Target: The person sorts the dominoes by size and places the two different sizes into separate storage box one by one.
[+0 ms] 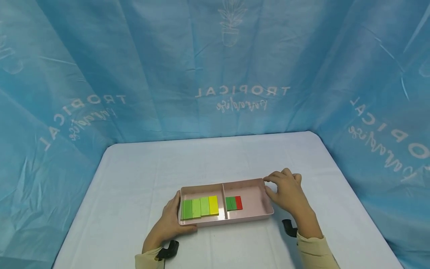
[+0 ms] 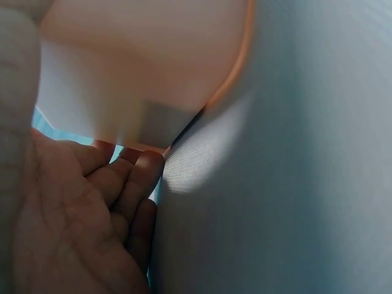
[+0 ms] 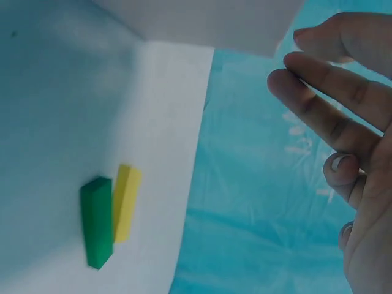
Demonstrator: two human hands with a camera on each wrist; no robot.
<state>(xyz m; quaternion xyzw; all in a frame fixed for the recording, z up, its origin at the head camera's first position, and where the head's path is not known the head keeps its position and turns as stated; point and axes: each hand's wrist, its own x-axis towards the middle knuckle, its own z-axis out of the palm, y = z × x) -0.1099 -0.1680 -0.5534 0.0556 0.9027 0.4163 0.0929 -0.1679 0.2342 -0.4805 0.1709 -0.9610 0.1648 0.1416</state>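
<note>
A pale pink tray with a divider sits in front of me, slightly angled. Its left section has a row of flat green and yellow blocks; the right section has smaller green and red blocks. My left hand grips the tray's left end, thumb along the front wall. In the left wrist view, the fingers are bent against the tray's edge. At the far right corner is my right hand, thumb and fingers apart, fingertips right at that corner. In the right wrist view, the fingers are loosely extended beside it.
On the white surface in the right wrist view lie a green block and a yellow block, not visible on the table in the head view. Blue printed curtains surround the white-covered table. Black wrist mounts sit near both cuffs.
</note>
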